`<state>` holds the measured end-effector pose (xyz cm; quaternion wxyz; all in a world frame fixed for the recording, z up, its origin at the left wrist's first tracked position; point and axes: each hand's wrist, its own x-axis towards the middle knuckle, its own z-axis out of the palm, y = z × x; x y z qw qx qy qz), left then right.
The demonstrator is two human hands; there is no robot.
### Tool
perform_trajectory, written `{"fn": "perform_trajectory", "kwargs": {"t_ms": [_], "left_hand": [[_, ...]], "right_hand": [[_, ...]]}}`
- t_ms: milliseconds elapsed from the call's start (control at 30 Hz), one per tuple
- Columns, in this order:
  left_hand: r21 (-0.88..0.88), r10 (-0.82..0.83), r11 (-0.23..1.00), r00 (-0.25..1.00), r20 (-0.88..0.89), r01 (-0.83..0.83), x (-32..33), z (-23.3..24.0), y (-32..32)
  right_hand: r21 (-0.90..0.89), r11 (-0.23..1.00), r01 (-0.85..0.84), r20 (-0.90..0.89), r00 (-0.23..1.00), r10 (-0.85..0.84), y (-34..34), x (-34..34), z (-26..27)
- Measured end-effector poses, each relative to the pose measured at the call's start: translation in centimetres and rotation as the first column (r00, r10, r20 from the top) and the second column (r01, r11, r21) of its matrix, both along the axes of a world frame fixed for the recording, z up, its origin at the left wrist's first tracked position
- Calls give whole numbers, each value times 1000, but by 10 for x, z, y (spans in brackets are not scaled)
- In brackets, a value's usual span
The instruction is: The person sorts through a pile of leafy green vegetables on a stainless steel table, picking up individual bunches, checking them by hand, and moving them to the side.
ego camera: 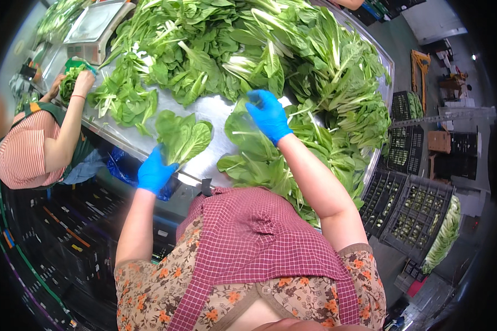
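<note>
In a blue glove, my left hand grips a small bunch of green leaves by its lower end, over the near edge of the metal table. The leaves fan out away from me. My right hand, also in a blue glove, is among loose leafy greens to the right. Its fingers are curled, and whether they hold a leaf is hidden. Beyond both hands lies a large heap of leafy greens with pale stems.
At the left, a co-worker handles a bunch of greens beside a weighing scale. Black plastic crates stand beyond the table's right side, some with greens. More dark crates are below left.
</note>
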<state>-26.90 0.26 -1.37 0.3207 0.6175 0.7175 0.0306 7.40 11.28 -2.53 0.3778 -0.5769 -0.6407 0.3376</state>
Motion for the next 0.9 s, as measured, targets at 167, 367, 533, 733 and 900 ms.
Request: {"fn": "perform_trajectory", "kwargs": {"t_ms": [167,367,533,733,900], "left_hand": [[116,110,987,994,0,-109,1,15,-1],[313,183,912,945,271,-266,15,20,-7],[292,185,899,887,424,-327,32,18,-7],[272,152,905,845,512,-327,49,22,-1],[316,52,910,827,560,-270,62,28,4]], "right_hand": [[171,978,-121,494,869,21,58,-24,25],[-13,994,-108,717,692,85,111,-49,25],[-173,982,-71,776,604,180,142,-56,13],[-137,983,-122,783,595,183,152,-52,2],[-142,983,-115,827,532,181,135,-56,35]]}}
